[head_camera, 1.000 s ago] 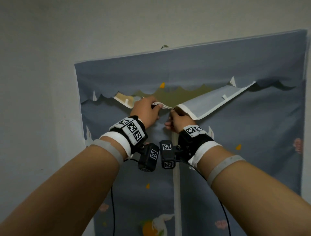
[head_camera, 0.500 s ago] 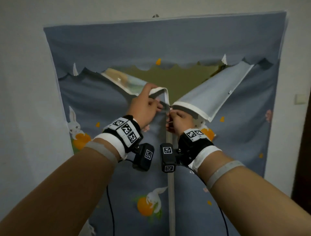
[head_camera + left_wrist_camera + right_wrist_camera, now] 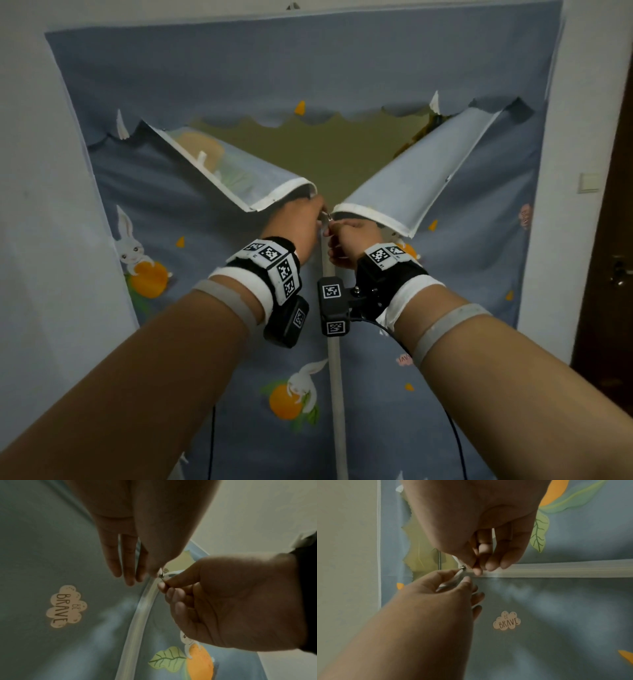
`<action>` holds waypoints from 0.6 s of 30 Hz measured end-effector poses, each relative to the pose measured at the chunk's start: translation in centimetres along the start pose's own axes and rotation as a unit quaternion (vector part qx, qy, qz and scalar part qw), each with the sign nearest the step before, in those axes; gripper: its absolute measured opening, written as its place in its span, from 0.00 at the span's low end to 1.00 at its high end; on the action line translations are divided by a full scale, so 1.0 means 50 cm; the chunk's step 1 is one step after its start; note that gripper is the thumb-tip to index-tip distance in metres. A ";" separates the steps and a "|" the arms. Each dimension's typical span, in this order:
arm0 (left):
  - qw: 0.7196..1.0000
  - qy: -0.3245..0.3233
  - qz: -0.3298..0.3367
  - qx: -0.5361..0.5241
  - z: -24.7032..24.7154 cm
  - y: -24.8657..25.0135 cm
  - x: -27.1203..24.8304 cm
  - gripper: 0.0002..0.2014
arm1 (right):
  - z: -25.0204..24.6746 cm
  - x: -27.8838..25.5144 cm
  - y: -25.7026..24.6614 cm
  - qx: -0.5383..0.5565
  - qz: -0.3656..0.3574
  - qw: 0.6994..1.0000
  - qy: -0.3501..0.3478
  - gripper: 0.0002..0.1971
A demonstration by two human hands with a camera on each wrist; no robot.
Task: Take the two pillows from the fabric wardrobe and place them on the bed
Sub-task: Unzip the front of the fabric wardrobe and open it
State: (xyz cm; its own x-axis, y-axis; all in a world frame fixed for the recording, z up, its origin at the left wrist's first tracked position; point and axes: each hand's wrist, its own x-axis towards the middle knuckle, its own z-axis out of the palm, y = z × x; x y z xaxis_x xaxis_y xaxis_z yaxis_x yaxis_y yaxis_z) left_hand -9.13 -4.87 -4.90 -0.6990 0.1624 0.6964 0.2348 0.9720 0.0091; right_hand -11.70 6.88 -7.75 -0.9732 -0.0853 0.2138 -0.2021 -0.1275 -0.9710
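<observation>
Now my right hand point(image 3: 349, 236) pinched the zipper pull point(image 3: 328, 216), left hand point(image 3: 298, 228) gripping the floppy wardrobe flap point(image 3: 239, 174) at ten o'clock.

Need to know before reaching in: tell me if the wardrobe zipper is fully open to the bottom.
No, the zipper runs closed below the hands, only the upper flaps fold back.

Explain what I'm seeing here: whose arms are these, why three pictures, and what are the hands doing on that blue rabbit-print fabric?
No machine: a person wears cameras on the head and both wrists. The wide picture is the head view; the two close ones look along each hand. The blue fabric is the wardrobe front, its zipper opened partway, with two flaps folded back. The right hand pinches the zipper pull; the left hand pinches the fabric edge beside it. Something pale shows inside behind the left flap; I cannot tell whether it is a pillow.
</observation>
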 end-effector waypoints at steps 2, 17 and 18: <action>0.999 0.049 -0.015 0.007 -0.002 -0.002 0.003 0.08 | -0.005 0.004 0.010 -0.015 0.047 0.999 -0.011 0.13; 0.901 -0.015 -0.325 -0.289 0.236 -0.008 -0.217 0.32 | -0.082 -0.089 0.477 -0.047 0.232 0.970 -0.056 0.12; 0.908 -0.105 -0.316 -0.253 0.268 -0.002 -0.233 0.35 | -0.085 -0.097 0.506 -0.047 0.242 0.968 -0.055 0.12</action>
State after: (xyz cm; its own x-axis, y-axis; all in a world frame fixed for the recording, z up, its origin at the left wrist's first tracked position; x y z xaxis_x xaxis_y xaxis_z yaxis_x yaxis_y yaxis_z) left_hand -10.06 -4.57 -22.65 -0.9031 -0.3203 0.2861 -0.0147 0.6889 0.7247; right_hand -12.55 8.29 -33.79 -0.9401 -0.2173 -0.2625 0.2593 0.0437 -0.9648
